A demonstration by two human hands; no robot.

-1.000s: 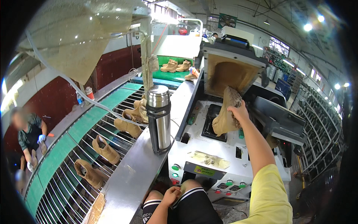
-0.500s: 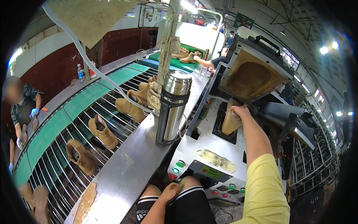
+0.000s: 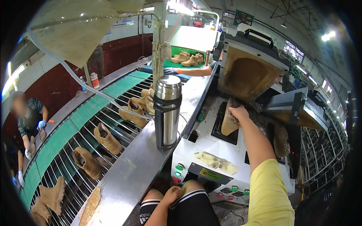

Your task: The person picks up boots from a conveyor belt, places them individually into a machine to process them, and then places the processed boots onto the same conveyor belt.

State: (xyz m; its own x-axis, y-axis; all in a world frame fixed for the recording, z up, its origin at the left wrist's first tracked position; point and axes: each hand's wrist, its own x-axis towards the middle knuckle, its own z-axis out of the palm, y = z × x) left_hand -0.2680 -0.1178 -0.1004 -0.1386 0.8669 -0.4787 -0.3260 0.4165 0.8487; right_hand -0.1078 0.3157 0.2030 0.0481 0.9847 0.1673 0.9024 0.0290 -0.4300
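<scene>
My right hand [image 3: 238,114] grips a tan suede shoe [image 3: 229,119] from above. The shoe stands on end over the black recessed pad [image 3: 222,128] of a white press machine; whether it touches the pad I cannot tell. Behind it the press's raised lid [image 3: 252,75] shows a brown, worn inner face. A second shoe [image 3: 280,140], partly in shadow, sits under the neighbouring lid [image 3: 298,109], right of my forearm. My left hand [image 3: 173,194] rests by my knee with curled fingers; what they hold, if anything, is hidden.
A steel thermos [image 3: 168,113] stands on the metal ledge [image 3: 130,165] left of the press. Beyond it, tan boots [image 3: 87,162] ride a rod conveyor [image 3: 68,173]. One person [image 3: 28,116] works across it; another person's arm [image 3: 192,71] reaches over its far end.
My view has shifted slightly. The right hand still holds the shoe, now more upright over the pad. At lower left more boots show on the conveyor; the far person's arm now extends across it.
</scene>
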